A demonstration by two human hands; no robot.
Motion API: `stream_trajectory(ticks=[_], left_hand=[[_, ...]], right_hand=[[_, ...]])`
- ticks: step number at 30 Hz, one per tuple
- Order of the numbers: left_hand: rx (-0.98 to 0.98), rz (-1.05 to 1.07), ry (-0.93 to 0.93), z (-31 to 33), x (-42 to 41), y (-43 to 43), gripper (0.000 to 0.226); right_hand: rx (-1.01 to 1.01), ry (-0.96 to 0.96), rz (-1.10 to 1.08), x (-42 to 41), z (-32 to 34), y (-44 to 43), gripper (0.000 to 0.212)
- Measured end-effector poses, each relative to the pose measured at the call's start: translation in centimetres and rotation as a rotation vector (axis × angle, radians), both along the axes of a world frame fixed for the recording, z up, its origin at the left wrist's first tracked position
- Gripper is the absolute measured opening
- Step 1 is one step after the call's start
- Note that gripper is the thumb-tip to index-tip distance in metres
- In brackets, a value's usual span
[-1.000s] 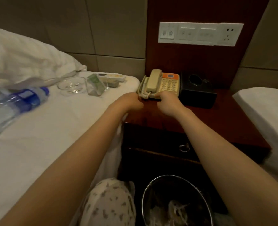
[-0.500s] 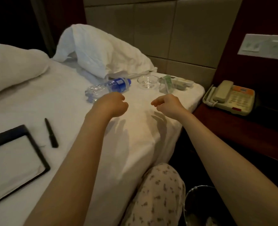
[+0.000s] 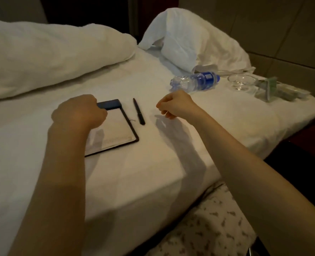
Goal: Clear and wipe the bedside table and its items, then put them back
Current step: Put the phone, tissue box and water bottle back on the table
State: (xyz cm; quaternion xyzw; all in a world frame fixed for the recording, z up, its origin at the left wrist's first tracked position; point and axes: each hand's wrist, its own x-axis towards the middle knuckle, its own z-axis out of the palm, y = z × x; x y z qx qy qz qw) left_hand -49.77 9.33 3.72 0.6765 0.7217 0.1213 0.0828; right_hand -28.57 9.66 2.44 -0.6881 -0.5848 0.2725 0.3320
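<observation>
On the white bed sheet (image 3: 153, 172) lie a black-framed notepad holder (image 3: 116, 132) with white paper, a black pen (image 3: 139, 111) to its right, a clear water bottle (image 3: 195, 83) with a blue label on its side, a glass dish (image 3: 241, 82), a green card stand (image 3: 267, 87) and a pale remote (image 3: 291, 92). My left hand (image 3: 77, 111) hovers with curled fingers over the holder's upper left corner, hiding it. My right hand (image 3: 175, 104), fingers curled and holding nothing, is just right of the pen.
A white pillow (image 3: 51, 52) lies at the back left and a crumpled one (image 3: 190, 39) leans on the padded headboard. The dark red bedside table (image 3: 311, 135) shows only as a corner at the right edge. My knee in patterned trousers (image 3: 208, 228) is below.
My view swung left from the bedside table and telephone to the bed. Both hands left the telephone and moved left over the sheet, reaching the notepad holder and pen.
</observation>
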Motion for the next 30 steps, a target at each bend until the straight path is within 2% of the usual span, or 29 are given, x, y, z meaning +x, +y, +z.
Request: stream_trajectory(ticks=[3,5,9,11,14,17,19,21,26,30], left_hand=[[-0.039,0.155,-0.004,-0.4,-2.8,-0.5,0.049],[-0.101,0.204,-0.020,-1.0,-3.9,-0.5,0.054],[-0.148,0.166,-0.052,-2.3,-4.1,0.0,0.044],[-0.131,0.147,-0.080,-2.4,-3.5,0.3,0.037],[-0.109,0.144,-0.111,-2.5,-2.7,0.8,0.032],[-0.104,0.138,-0.203,-2.6,-2.0,0.9,0.039],[-0.106,0.120,-0.270,-2.7,-1.4,0.8,0.036],[-0.094,0.100,-0.378,-2.8,-0.5,0.7,0.030],[-0.035,0.103,-0.796,-2.5,1.8,1.3,0.038],[-0.041,0.001,-0.977,-3.0,4.7,1.0,0.039]], right_hand=[[-0.034,-0.007,0.029,-3.7,-0.5,1.0,0.023],[-0.045,-0.103,0.042,-5.6,-0.8,1.3,0.024],[-0.066,-0.360,0.040,-7.1,-1.1,0.9,0.023],[-0.080,-0.375,0.031,-7.0,-1.2,1.0,0.017],[-0.125,-0.263,0.009,-6.6,-1.2,0.9,0.032],[-0.105,-0.063,-0.043,-6.2,-1.0,0.6,0.033],[-0.101,0.025,-0.085,-5.9,-0.7,0.3,0.030],[-0.107,0.070,-0.114,-5.5,-0.7,0.2,0.027],[-0.141,0.149,-0.169,-3.9,-0.7,-0.1,0.021],[-0.143,0.203,-0.230,-1.1,-0.5,-0.7,0.020]])
